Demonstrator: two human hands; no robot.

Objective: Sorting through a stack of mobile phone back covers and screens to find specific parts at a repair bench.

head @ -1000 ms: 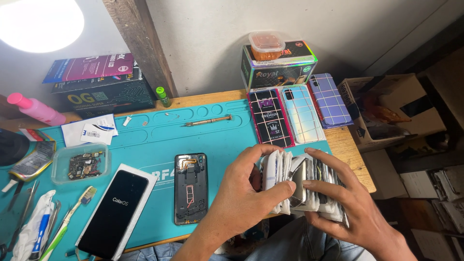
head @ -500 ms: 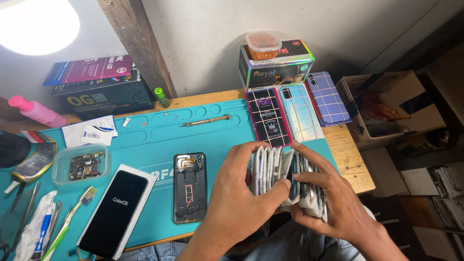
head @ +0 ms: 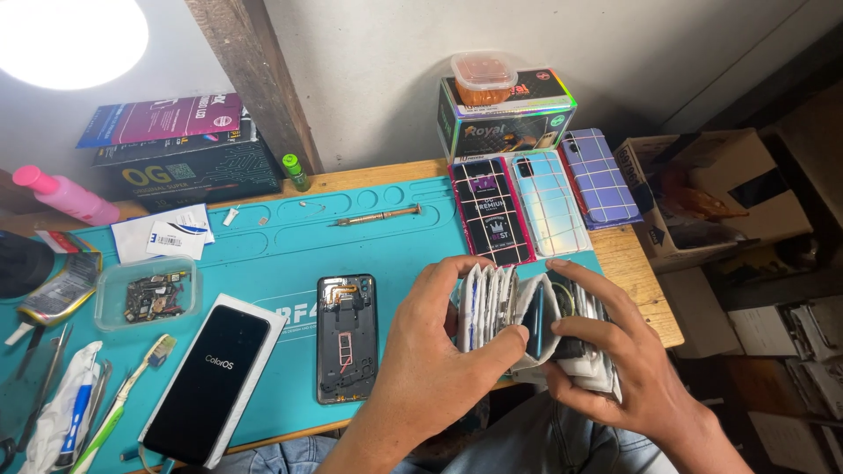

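A thick stack of small white packets (head: 505, 312) stands on edge at the near right corner of a teal work mat (head: 290, 254), gripped between both of a person's hands. The left hand (head: 439, 351) curls around the stack's left side, fingers over the top edge and thumb pressed into the packets, parting them. The right hand (head: 623, 360) cups the right side, fingers loosely bent over the top, the index fingertip resting on an upper edge; a dark, flat item shows in the gap between the packets, too hidden to identify.

Just left of the hands, an opened phone body (head: 346, 336) lies flat on the mat, its insides exposed. Farther left lies a phone with a lit screen (head: 206, 382) on a white box, beside a toothbrush (head: 123, 399) and a clear tub of small parts (head: 147, 294). A screwdriver (head: 378, 215) rests near the mat's far edge. Beyond the stack, three phone-cover packages (head: 544, 202) lie side by side in front of a printed box (head: 505, 123) topped by a plastic container (head: 483, 77).
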